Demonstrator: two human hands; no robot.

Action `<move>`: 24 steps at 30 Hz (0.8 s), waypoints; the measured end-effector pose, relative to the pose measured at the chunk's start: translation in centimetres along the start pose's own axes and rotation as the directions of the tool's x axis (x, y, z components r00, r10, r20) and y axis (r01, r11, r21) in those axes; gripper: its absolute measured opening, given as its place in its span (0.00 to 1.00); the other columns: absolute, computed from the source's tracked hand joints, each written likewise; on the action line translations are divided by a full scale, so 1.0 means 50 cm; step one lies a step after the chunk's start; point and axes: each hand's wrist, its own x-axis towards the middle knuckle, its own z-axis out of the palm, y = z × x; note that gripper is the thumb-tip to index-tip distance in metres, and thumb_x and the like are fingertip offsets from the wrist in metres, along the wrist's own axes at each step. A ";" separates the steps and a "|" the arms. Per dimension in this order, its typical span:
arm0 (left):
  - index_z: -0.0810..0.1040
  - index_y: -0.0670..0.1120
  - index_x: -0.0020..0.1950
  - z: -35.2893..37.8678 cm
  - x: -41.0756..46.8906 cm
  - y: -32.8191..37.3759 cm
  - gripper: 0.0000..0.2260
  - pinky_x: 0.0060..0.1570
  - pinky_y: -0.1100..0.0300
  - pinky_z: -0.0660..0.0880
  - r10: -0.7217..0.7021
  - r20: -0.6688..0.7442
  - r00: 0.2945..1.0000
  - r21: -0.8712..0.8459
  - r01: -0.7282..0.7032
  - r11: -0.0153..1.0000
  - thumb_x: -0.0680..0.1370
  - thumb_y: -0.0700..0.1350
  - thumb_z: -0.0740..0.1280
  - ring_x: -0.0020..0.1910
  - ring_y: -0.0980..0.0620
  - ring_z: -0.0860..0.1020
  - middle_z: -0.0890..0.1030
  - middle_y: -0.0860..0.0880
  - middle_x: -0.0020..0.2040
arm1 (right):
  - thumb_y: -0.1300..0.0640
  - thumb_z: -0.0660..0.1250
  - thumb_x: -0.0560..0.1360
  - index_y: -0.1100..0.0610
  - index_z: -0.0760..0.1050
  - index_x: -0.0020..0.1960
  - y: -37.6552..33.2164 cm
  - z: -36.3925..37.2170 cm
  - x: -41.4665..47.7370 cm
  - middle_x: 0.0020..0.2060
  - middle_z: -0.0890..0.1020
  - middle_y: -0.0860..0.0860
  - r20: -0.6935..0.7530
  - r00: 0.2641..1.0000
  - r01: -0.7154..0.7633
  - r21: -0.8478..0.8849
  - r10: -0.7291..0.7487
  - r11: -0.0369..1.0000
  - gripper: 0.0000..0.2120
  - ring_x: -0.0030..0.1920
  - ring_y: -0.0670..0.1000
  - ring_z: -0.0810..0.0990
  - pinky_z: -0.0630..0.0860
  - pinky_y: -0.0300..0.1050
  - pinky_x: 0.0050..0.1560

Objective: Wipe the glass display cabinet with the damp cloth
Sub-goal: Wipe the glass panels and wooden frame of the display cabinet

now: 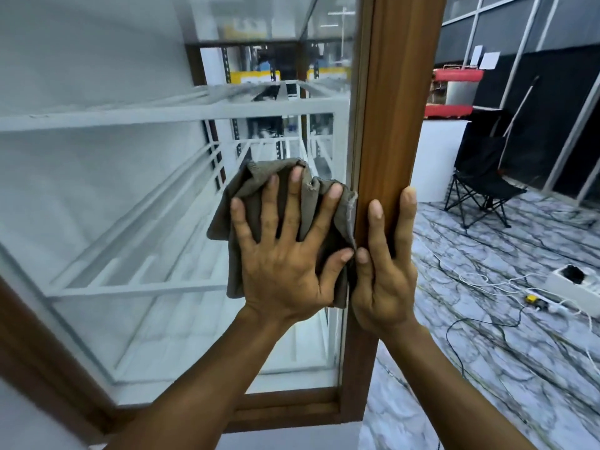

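Head view: left hand (282, 254), fingers spread, presses the damp cloth (250, 180) flat on the cabinet glass (113, 196); right hand (383, 280), fingers straight, rests on the wooden frame (393, 108) just beside. Wiping judged under way — glass above and left of the fingers likely unwiped.

Marbled floor (418, 404) with loose cables (487, 280), folding chair (483, 177), white box (565, 289).

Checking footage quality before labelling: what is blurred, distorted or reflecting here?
Head view: left hand, right hand and cloth are sharp; the shelves behind the glass look hazy, with pale reflections; the wooden post leans and bows from the wide-angle lens.
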 end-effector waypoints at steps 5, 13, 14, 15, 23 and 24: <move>0.59 0.54 0.83 0.013 -0.040 -0.009 0.31 0.79 0.32 0.43 0.028 -0.022 0.999 0.055 -0.027 0.998 0.82 0.64 0.60 0.84 0.40 0.50 0.54 0.43 0.82 | 0.59 0.55 0.86 0.60 0.59 0.80 0.002 0.006 -0.021 0.83 0.50 0.56 -0.033 0.999 -0.002 -0.021 0.002 1.000 0.23 0.84 0.53 0.51 0.74 0.51 0.72; 0.59 0.52 0.84 0.026 -0.044 0.010 0.31 0.79 0.30 0.44 -0.032 -0.080 0.996 0.088 0.039 0.995 0.83 0.63 0.57 0.83 0.35 0.53 0.56 0.38 0.84 | 0.65 0.58 0.85 0.59 0.57 0.81 0.008 0.016 -0.043 0.82 0.51 0.64 -0.082 0.993 0.081 -0.062 -0.086 0.995 0.25 0.83 0.45 0.51 0.77 0.56 0.69; 0.58 0.52 0.84 0.031 -0.060 0.013 0.31 0.79 0.30 0.44 -0.036 -0.083 0.996 0.083 0.042 0.996 0.83 0.62 0.58 0.84 0.36 0.52 0.56 0.38 0.84 | 0.65 0.58 0.85 0.59 0.57 0.81 0.011 0.019 -0.058 0.83 0.51 0.63 -0.091 0.991 0.088 -0.076 -0.095 0.993 0.25 0.83 0.44 0.52 0.78 0.56 0.67; 0.57 0.52 0.85 0.038 -0.087 0.018 0.32 0.79 0.31 0.43 -0.021 -0.080 0.997 0.075 0.027 0.997 0.83 0.62 0.58 0.84 0.37 0.51 0.55 0.39 0.84 | 0.64 0.57 0.86 0.58 0.57 0.81 0.015 0.024 -0.078 0.83 0.51 0.62 -0.100 0.990 0.091 -0.096 -0.101 0.991 0.25 0.82 0.43 0.54 0.79 0.55 0.66; 0.55 0.53 0.85 0.068 -0.182 -0.014 0.33 0.80 0.33 0.45 0.169 -0.103 0.980 0.191 -0.147 0.971 0.83 0.64 0.55 0.85 0.42 0.50 0.53 0.43 0.85 | 0.53 0.54 0.86 0.51 0.56 0.84 0.058 0.056 -0.208 0.85 0.52 0.52 -0.173 0.966 0.148 -0.251 -0.194 0.957 0.26 0.81 0.46 0.59 0.81 0.57 0.61; 0.54 0.53 0.86 0.062 -0.160 -0.016 0.33 0.80 0.33 0.44 0.112 -0.131 0.985 0.181 -0.088 0.980 0.83 0.64 0.54 0.85 0.41 0.49 0.53 0.43 0.85 | 0.53 0.53 0.87 0.51 0.56 0.84 0.061 0.059 -0.212 0.85 0.51 0.52 -0.178 0.962 0.157 -0.265 -0.208 0.951 0.26 0.81 0.49 0.60 0.81 0.57 0.62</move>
